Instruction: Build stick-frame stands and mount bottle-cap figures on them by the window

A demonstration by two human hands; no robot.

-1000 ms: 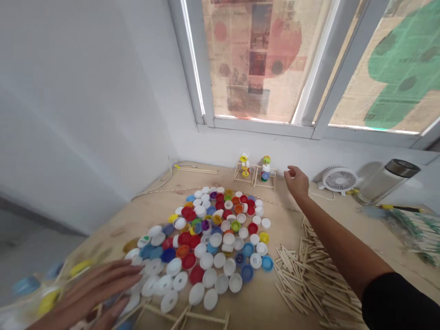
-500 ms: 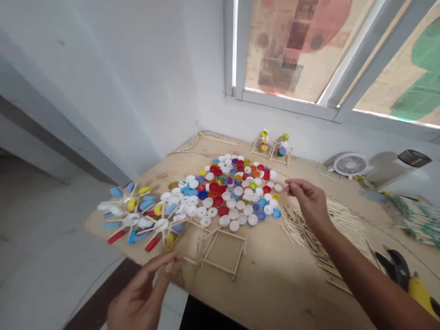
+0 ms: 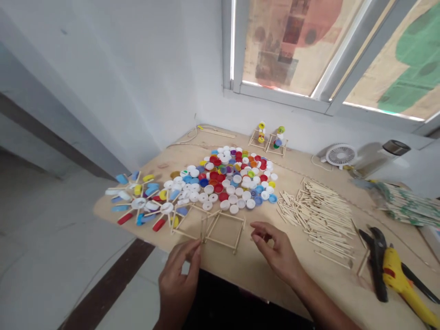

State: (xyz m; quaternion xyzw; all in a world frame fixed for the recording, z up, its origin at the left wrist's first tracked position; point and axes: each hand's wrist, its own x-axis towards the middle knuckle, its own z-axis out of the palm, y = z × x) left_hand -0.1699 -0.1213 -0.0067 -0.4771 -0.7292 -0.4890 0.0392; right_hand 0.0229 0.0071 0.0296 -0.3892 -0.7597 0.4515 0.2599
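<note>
My left hand is closed in a pinch, thumb and index finger at the near corner of a square wooden-stick frame. Short upright sticks rise at that corner. A second stick frame lies just left of it, partly under a wheel. My right hand hovers to the right of the frames, fingers loosely bent, thumb apart from the index finger, nothing visible between them. Beyond the frames spreads a pile of coloured bottle caps. Stick wheels with caps stand to the left.
A heap of loose wooden sticks lies at right. Nearer are black-handled cutters and a yellow glue gun. Two finished-looking cap models, a white fan and a bottle stand along the wall.
My right hand has come back from near the caps and stick heap toward the frames, and its fingers have parted. My left hand has moved right to the frame's corner. The view has shifted slightly.
</note>
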